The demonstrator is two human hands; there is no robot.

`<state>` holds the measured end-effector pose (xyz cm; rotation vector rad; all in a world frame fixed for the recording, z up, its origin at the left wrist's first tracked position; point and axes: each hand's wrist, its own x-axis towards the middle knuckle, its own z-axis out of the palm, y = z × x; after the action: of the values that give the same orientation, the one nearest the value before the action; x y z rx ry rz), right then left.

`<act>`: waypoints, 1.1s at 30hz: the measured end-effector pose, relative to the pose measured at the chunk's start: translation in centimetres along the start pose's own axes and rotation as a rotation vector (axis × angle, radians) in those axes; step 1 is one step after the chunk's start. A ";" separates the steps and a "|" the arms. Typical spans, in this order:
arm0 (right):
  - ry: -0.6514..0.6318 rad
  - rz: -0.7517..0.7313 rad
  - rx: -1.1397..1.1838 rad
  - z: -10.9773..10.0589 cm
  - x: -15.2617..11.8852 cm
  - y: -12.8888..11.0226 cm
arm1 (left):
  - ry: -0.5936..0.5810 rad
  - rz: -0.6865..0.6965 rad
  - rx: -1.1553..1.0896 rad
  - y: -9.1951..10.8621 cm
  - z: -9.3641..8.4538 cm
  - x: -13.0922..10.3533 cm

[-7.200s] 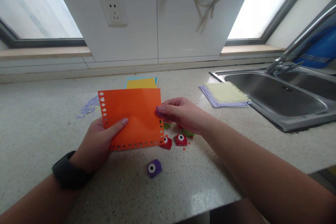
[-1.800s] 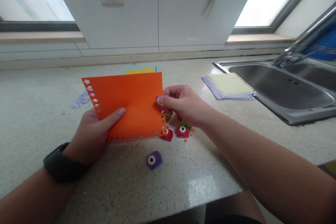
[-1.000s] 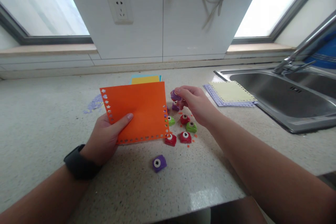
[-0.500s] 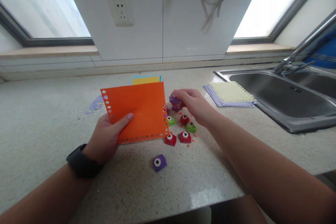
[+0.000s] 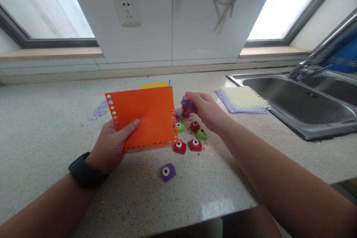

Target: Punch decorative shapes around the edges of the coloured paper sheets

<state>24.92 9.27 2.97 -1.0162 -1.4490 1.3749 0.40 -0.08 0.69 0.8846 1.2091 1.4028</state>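
Speckled countertop (image 5: 134, 200) forms the work surface, with white wall tiles (image 5: 150, 18) behind and a sink (image 5: 279, 96) to the right. My left hand (image 5: 111, 139) grips the orange sheet (image 5: 150, 108) at its lower left, thumb on the face, holding it raised. My right hand (image 5: 205, 109) pinches a purple punch (image 5: 186, 102) between thumb and fingers, just beside the sheet's right edge and apart from it. Edge status: left, punched wherever my hand leaves it visible; bottom, punched; right, punched along the lower part only; top, uncut. Outstanding, in my judgement: upper right edge and full top edge. Red punches (image 5: 195, 145) and green punches (image 5: 202, 134) lie nearby among orange scraps (image 5: 198, 154). Cream and lilac sheets (image 5: 245, 96) beside the sink show perforated borders; the yellow sheet (image 5: 154, 85) is too covered to assess
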 end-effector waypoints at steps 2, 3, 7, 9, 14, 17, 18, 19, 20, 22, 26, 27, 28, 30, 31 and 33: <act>0.012 0.006 0.030 0.0 0.1 0.1 | 0.003 -0.002 -0.008 0.0 0.0 0.0; 0.020 0.010 0.047 0.0 0.1 0.0 | 0.004 -0.002 -0.010 0.0 0.0 0.0; 0.049 0.030 0.122 0.1 0.0 -0.4 | 0.007 0.002 -0.014 0.0 0.0 0.0; 0.070 0.053 0.158 0.2 0.0 -0.6 | 0.005 0.006 -0.011 0.0 0.0 0.0; 0.070 0.075 0.200 0.0 0.2 -0.7 | -0.006 0.015 -0.007 0.0 0.1 0.0; 0.061 0.063 0.202 0.0 0.2 -0.6 | 0.004 0.009 -0.007 0.1 0.2 -0.1; 0.061 0.060 0.202 -0.1 0.2 -0.5 | 0.005 0.009 -0.007 0.1 0.2 -0.1; 0.064 0.057 0.203 0.0 0.2 -0.5 | 0.004 0.009 -0.008 0.1 0.2 -0.1; 0.068 0.055 0.206 0.0 0.2 -0.5 | 0.003 0.010 -0.011 0.1 0.2 -0.1; 0.068 0.052 0.217 0.0 0.1 -0.5 | -0.001 0.012 -0.023 0.1 0.2 0.0; 0.037 0.039 0.248 0.1 0.1 -0.5 | -0.011 0.010 -0.036 0.0 0.2 0.0; 0.031 0.034 0.254 0.1 0.2 -0.4 | -0.012 0.008 -0.037 0.0 0.2 0.0; 0.030 0.028 0.257 0.1 0.2 -0.4 | -0.011 0.007 -0.038 0.1 0.2 0.0; 0.032 0.017 0.250 0.1 0.3 -0.3 | -0.008 0.006 -0.037 0.1 0.3 0.0; 0.035 0.013 0.242 0.1 0.3 -0.2 | -0.006 0.008 -0.032 0.1 0.3 -0.1; 0.035 0.012 0.225 0.1 0.3 -0.2 | -0.006 0.009 -0.022 0.1 0.3 -0.1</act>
<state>24.74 9.52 3.24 -0.9006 -1.2328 1.4837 0.64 -0.11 0.88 0.8790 1.1846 1.4174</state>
